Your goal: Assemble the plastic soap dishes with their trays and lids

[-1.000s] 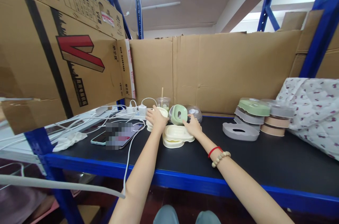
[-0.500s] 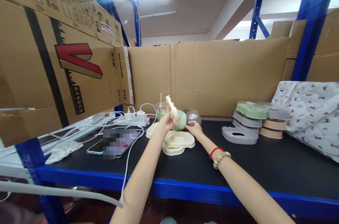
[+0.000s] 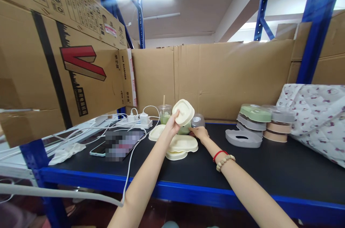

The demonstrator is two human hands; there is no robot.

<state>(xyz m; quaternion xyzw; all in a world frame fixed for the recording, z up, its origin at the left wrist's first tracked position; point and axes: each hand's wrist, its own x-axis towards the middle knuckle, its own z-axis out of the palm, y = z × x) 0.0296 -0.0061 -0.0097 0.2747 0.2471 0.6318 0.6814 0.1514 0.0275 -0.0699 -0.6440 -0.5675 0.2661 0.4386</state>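
Observation:
My left hand (image 3: pixel 172 126) grips a cream plastic piece (image 3: pixel 183 111) by its lower left edge and holds it up, its broad face toward me. Beside it, my right hand (image 3: pixel 199 133) has its fingertips at the right edge of a green piece (image 3: pixel 184 130), which is partly hidden behind the cream one. A grey domed piece (image 3: pixel 198 120) stands just behind my right hand. In front of both hands, cream pieces (image 3: pixel 183 143) lie stacked on the black shelf surface, and another cream piece (image 3: pixel 155 132) lies to their left, partly behind my left arm.
A drink cup with a straw (image 3: pixel 165 115) stands at the back. On the left are a power strip (image 3: pixel 147 124), white cables, phones (image 3: pixel 98 150) and a crumpled tissue (image 3: pixel 67 153). Stacked green, grey and tan pieces (image 3: pixel 255 113) stand at the right beside patterned fabric (image 3: pixel 318 120).
The cream piece in my left hand has turned from edge-on to face-on and moved slightly right, covering more of the green piece. My right hand has barely moved.

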